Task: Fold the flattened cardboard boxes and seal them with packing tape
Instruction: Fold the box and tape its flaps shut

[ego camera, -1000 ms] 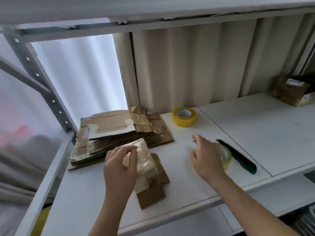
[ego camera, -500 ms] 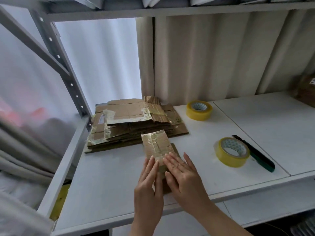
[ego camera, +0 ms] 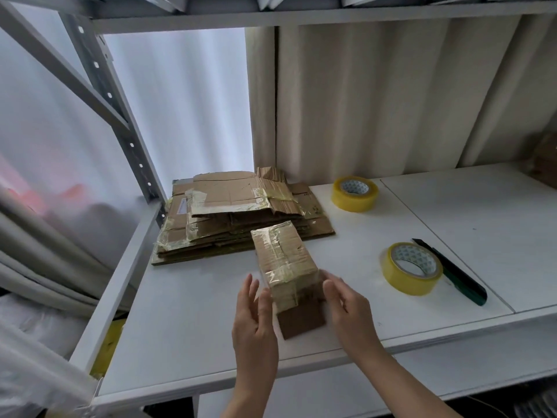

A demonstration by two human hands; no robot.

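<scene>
**Box Forming Station: Small Box Between Both Grips**

The white shelf (ego camera: 187, 321) is carrying everything in front of me. The stack of flattened cardboard boxes (ego camera: 241, 218), patched with old tape, is lying at the rear left, against the curtain. The small taped box (ego camera: 283, 257) is standing just in front of that stack, with a brown flap lying flat on the shelf at its near end.

One roll of yellow tape (ego camera: 355, 193) is lying at the rear. A second roll (ego camera: 411, 268) is lying to the right of the box, touching a green-black knife (ego camera: 455, 274) beside it.

My left hand (ego camera: 254, 324) and right hand (ego camera: 351, 312) are flanking the box's near end. Both grips are standing open, fingers straight, at most touching the box sides.
</scene>
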